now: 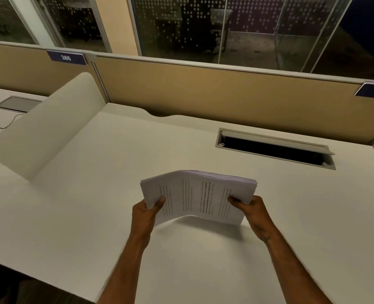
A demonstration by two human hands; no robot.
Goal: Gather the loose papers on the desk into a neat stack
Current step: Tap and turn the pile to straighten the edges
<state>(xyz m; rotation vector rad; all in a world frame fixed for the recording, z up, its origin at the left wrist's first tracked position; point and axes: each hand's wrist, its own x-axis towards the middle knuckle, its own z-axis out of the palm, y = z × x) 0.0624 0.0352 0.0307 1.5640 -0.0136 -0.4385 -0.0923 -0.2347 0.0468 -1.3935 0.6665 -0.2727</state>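
Bare white table [94,194]; papers [200,197] pinched at 9 and 3 o'clock by left hand [147,212], right hand [250,208], fingers closed. Squaring step; next, tap edges level, lay down.

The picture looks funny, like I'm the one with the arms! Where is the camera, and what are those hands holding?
The camera sits on a person's head, looking down, so you see what they see. The two arms are theirs. The left hand and right hand each grip one end of a stack of papers with printed lines; it bows up in the middle, above a white desk. I see no other loose sheets on the desk. Farther back there's an open cable hatch in the desk and a tan divider wall.
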